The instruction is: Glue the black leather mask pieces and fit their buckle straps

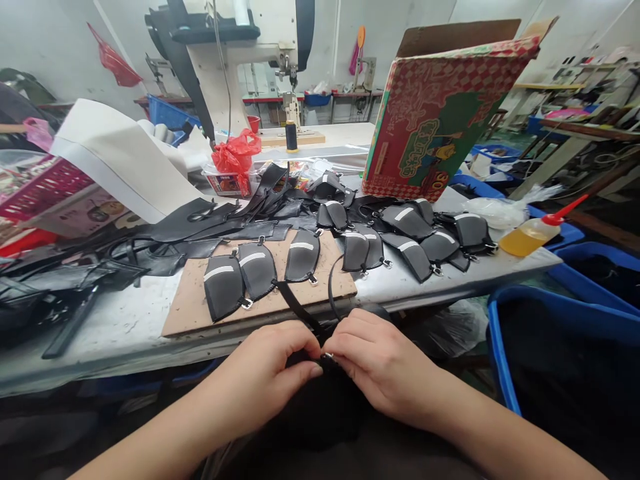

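Observation:
In front of my body, just off the table's near edge, my two hands meet at a black strap. The thumb and forefinger of my left hand pinch toward its end. My right hand is closed around a small silver metal buckle, fingers curled over it. Part of the strap is hidden behind the fingers. Beyond the hands, a brown board carries several dark grey curved pieces with white strips and small buckles, among them a left piece and a right piece.
More grey pieces pile up at the table's right, near a bottle of yellow liquid. Black strips lie at left. A cardboard box stands behind, beside a sewing machine. A blue bin is at right.

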`<state>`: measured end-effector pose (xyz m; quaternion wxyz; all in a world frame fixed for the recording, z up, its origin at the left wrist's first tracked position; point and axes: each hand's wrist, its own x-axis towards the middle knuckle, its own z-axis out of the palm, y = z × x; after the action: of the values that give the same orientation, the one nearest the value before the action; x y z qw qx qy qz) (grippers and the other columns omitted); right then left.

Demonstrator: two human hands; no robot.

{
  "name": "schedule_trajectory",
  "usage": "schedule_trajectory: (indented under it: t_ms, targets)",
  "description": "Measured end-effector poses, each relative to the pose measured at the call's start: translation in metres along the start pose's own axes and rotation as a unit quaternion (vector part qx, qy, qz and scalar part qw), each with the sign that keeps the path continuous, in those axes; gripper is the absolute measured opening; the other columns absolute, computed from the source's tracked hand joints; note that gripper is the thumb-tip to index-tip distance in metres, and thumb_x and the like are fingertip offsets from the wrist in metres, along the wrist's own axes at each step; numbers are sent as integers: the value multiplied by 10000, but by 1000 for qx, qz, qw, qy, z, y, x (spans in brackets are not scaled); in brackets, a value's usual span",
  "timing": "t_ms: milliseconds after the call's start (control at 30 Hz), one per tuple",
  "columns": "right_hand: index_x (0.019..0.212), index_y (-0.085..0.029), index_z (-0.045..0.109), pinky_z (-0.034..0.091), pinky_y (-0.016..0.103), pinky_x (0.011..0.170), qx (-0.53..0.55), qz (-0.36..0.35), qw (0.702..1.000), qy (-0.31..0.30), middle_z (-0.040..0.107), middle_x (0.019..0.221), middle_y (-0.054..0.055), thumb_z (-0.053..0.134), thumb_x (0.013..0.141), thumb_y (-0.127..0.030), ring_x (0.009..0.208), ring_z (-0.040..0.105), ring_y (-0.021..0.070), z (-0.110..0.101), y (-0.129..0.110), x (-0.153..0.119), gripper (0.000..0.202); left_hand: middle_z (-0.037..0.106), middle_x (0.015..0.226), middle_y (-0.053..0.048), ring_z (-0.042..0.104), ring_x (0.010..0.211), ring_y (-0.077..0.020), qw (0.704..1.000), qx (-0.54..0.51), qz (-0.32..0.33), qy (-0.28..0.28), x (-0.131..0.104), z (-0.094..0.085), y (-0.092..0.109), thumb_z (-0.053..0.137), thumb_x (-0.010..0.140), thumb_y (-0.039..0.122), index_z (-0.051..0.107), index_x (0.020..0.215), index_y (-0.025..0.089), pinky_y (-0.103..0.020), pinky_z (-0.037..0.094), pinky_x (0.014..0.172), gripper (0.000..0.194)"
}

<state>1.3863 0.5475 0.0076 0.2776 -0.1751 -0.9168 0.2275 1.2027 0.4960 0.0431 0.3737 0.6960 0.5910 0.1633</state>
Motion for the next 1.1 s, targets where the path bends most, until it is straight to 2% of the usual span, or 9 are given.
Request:
schedule_trajectory:
  t_ms: [133,267,367,567,667,800,900,967,1100]
  targets:
    - [989,-175,574,459,318,719,-19,46,993,104,617,896,79,408,896,-140,810,548,183,-6,8,-5,194,600,700,12,531,682,-162,997,-47,4,68,18,10,-4,529,753,250,563,697,196,-257,402,644,84]
    - [775,-192,542,406,276,562,-49,180,975,117,556,705,21,613,790,-348,636,516,165,-14,10,-19,172,599,685,2,537,685,-175,980,-119,-15,158,34,28,-2,532,743,300,563,694,188,-278,421,654,126]
    - [685,-196,475,368,260,555,-76,236,964,94,535,682,-5,704,693,-242,627,497,153,-11,10,-28,233,618,729,-11,554,713,-185,970,-167,-27,176,41,42,-1,541,746,330,582,727,178,-293,436,688,158]
    - [665,-203,418,332,233,525,-3,284,949,140,486,638,-35,605,738,-147,562,450,117,-4,9,-39,208,639,733,-15,581,714,-185,966,-189,-14,173,48,51,9,562,756,328,593,734,175,-297,472,694,158]
    - [692,-211,418,347,235,522,32,250,940,231,472,640,-35,586,764,-189,557,451,119,-15,5,-36,184,678,827,-25,621,790,-188,961,-178,57,205,41,44,21,552,785,266,577,748,193,-300,498,744,86]
    - [765,-215,434,444,291,701,109,110,934,320,543,935,42,611,774,-212,784,547,159,-29,0,-25,177,603,1214,-41,569,1089,-215,926,-146,208,280,29,43,26,525,824,160,538,809,223,-342,462,903,66]
    - [770,-214,464,452,297,726,132,91,931,327,545,959,54,631,766,-204,843,551,173,-26,4,-19,167,592,1231,-71,557,1110,-233,920,-199,172,289,32,53,17,544,834,212,539,789,207,-353,458,916,45]
    - [756,-210,479,450,293,732,145,116,933,307,551,938,54,630,756,-188,870,550,180,-20,11,-17,153,641,1135,-100,586,1054,-251,914,-266,127,280,40,60,8,588,808,283,561,781,185,-350,475,882,105]
    - [762,-204,480,437,312,792,194,156,932,263,556,1020,75,579,780,-181,952,545,189,-8,22,-20,103,688,883,-58,631,856,-205,901,-315,123,271,51,69,-3,641,762,273,627,788,173,-277,499,768,104]
